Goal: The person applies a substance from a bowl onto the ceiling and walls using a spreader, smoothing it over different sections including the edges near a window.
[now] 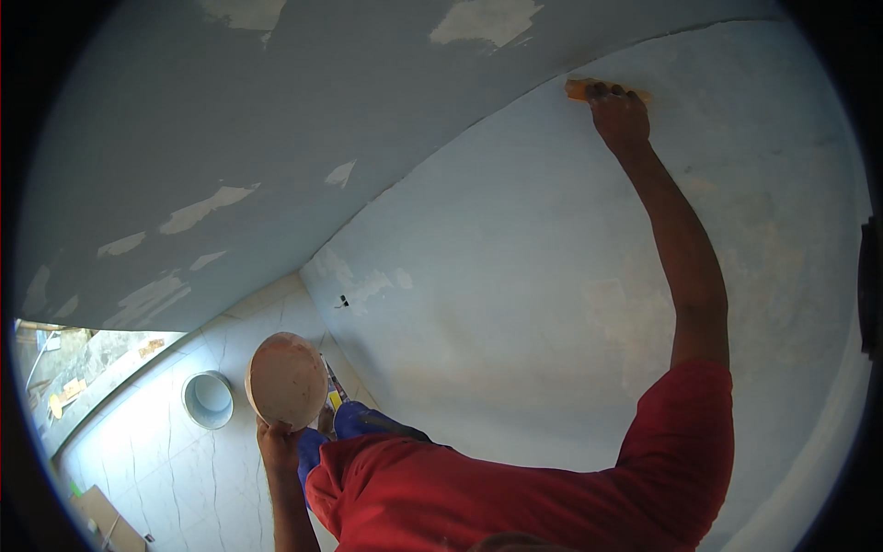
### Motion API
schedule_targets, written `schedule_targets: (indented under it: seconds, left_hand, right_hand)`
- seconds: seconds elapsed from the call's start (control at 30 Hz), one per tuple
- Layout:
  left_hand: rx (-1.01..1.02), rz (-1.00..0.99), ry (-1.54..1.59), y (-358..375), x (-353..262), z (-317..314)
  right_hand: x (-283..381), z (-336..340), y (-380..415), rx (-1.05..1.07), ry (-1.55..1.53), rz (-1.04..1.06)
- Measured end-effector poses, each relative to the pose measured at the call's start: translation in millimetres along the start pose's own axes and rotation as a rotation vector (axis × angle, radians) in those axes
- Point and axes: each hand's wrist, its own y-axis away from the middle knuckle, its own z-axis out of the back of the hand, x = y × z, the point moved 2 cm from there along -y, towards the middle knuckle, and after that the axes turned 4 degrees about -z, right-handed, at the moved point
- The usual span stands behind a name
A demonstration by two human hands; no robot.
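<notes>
Red shirt (515, 497) fills my lower view. Left hand (276, 443) cups a round bowl (287, 379) from beneath — rigid, smeared, likely light; I'd grasp its underside. Right hand (618, 112) clenches an orange sponge-like pad (579, 88) — soft, probably damp — pressed high on the blue wall (515, 276) near the corner seam.

— What are the walls like?
— Pale blue walls (515, 276), meeting at a corner, with bare patches (207, 210) where paint is gone.
— And below?
— White marbled floor tiles (166, 460), a round bucket (208, 399), daylight at left.
</notes>
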Motion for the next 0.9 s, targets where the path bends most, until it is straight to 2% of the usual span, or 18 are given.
schedule_targets:
  seconds: [0.07,0.13,0.2,0.27,0.33,0.37,0.43,0.5,0.53,0.57,0.6,0.63,0.7,0.77,0.83,0.9]
  left_hand:
    - [0.042,-0.053,-0.092,1,-1,-3]
    - [-0.013,0.063,0.115,9,-16,-25]
    - [-0.015,0.072,0.097,7,-17,-28]
    - [-0.038,0.077,0.083,4,-16,-27]
    - [0.000,0.060,0.090,7,-18,-30]
    - [-0.037,0.068,0.089,11,-18,-26]
    - [0.018,0.049,0.110,7,-15,-24]
    - [0.012,0.015,0.027,3,-3,-8]
    - [0.030,-0.019,-0.055,3,-1,-3]
    - [0.010,-0.018,-0.057,6,-4,-2]
    - [0.007,0.029,0.005,6,-6,-4]
    - [0.004,0.076,0.067,8,-7,-6]
    - [-0.023,0.072,0.065,12,-6,-6]
    - [-0.052,0.068,0.059,15,-8,-8]
    - [-0.060,0.063,0.052,20,-9,-11]
    - [-0.092,0.052,0.042,24,-5,-13]
  right_hand:
    - [8,-1,0,0.053,-0.022,-0.005]
    - [14,-2,4,0.063,-0.022,0.049]
    - [23,0,18,0.082,-0.055,0.114]
    - [46,4,34,0.087,-0.105,0.189]
    - [77,25,64,0.164,-0.210,0.399]
    - [99,38,88,0.223,-0.308,0.429]
    - [142,74,135,0.254,-0.446,0.474]
    - [184,109,177,0.389,-0.631,0.451]
    - [203,123,198,0.391,-0.764,0.410]
    - [222,137,218,0.544,-0.772,0.339]
    - [241,146,240,0.631,-0.957,0.265]
    - [257,160,257,0.856,-1.096,0.181]
    - [291,180,298,1.132,-1.234,0.052]
    - [331,189,361,1.165,-1.377,-0.147]
    - [364,201,429,1.252,-1.421,-0.130]
    - [389,206,508,1.341,-1.421,0.030]
